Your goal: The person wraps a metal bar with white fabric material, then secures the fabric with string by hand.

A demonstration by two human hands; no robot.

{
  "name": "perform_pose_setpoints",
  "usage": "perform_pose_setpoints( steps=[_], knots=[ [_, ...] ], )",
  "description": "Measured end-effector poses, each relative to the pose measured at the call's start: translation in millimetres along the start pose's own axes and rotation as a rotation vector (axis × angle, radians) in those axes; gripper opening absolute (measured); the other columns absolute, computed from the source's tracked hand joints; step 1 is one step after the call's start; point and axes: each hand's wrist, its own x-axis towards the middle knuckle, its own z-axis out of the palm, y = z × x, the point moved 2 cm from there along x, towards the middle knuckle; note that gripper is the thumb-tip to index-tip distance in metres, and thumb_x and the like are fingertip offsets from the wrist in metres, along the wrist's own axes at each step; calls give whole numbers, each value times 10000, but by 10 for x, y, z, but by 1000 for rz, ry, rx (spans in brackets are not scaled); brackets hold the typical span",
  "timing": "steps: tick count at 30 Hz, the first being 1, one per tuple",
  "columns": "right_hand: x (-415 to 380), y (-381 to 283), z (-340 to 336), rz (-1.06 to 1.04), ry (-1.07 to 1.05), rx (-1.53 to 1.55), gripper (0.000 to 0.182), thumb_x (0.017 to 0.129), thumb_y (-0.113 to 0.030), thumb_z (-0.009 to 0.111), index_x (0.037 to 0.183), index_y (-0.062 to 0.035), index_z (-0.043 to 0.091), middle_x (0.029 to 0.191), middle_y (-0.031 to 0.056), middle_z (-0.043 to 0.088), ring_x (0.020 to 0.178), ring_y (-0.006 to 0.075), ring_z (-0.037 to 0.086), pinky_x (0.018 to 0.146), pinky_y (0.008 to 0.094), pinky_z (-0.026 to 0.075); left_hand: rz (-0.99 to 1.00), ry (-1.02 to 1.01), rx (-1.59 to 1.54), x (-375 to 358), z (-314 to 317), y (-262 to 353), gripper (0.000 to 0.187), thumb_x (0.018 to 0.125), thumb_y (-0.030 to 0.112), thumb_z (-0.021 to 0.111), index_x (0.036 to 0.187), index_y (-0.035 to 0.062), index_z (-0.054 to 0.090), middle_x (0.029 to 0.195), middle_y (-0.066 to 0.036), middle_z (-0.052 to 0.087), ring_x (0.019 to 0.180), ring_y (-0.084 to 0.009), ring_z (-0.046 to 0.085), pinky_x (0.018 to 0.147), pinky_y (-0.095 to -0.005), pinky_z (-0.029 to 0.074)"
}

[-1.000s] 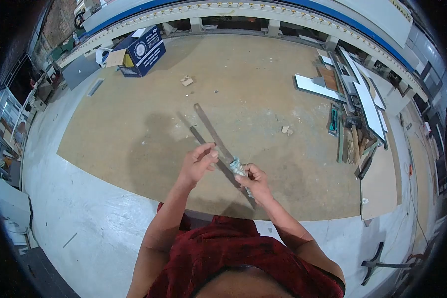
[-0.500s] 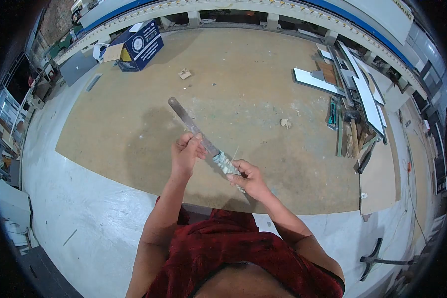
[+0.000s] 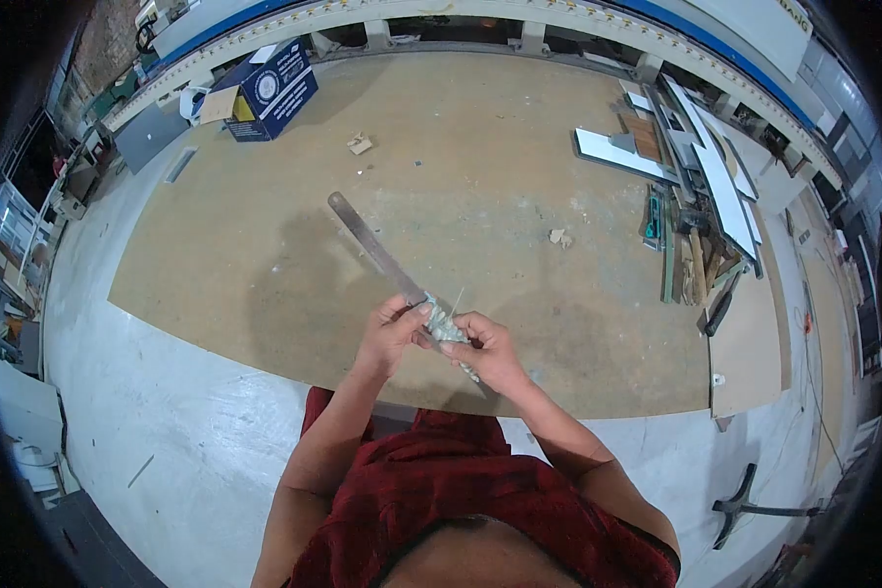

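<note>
A flat grey metal bar with a rounded far end slants over the board, its near end bound in a pale greenish wrapping. My left hand is closed on the bar just where the wrapping starts, thumb on top. Farther down, the thumb and fingers of my right hand pinch the wrapped part. A thin loose strand sticks up from the wrapping between my hands. The wrapping's lower tip shows below my right fingers; the parts under the fingers are hidden.
A large tan board lies in front of me. A dark blue box stands at its back left. White panels, strips and tools, among them a teal cutter, are piled on the right. Scraps lie on the board.
My left hand has slid down the bar toward the wrapping and now sits close to my right hand. My right hand stays at the wrapped part, almost unmoved.
</note>
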Motion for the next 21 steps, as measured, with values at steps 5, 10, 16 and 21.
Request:
perform_pose_setpoints(
  steps=[5, 10, 16, 21],
  knots=[
    [-37, 61, 37, -77, 122, -394, 435, 762, -112, 646, 1141, -35, 447, 906, 99, 594, 780, 178, 569, 697, 276, 449, 60, 179, 155, -4, -33, -69, 140, 789, 163, 615, 850, 37, 617, 706, 3, 589, 595, -69, 526, 506, -205, 418],
    [-97, 175, 149, -55, 138, -473, 457, 786, -171, 617, 1178, -46, 417, 943, 134, 591, 841, 263, 586, 733, 318, 453, 29, 198, 228, -20, -31, -170, 158, 785, 175, 620, 865, 38, 614, 702, 15, 571, 589, -69, 513, 519, -210, 420],
    [-77, 303, 124, 308, -37, 301, 330, 834, -149, 555, 1131, -49, 452, 769, 53, 546, 633, 113, 527, 477, 230, 409, -106, 127, -233, -112, 91, -205, 181, 793, 163, 611, 922, 37, 597, 785, -2, 585, 718, -114, 550, 667, -291, 459],
    [-131, 226, 108, 422, -152, 469, 262, 862, -183, 519, 1084, -53, 468, 741, 28, 524, 524, 79, 475, 417, 205, 365, -82, 52, -134, -99, 62, -227, 172, 817, 172, 590, 911, 28, 606, 787, -29, 608, 756, -140, 571, 655, -280, 447]
  ],
)
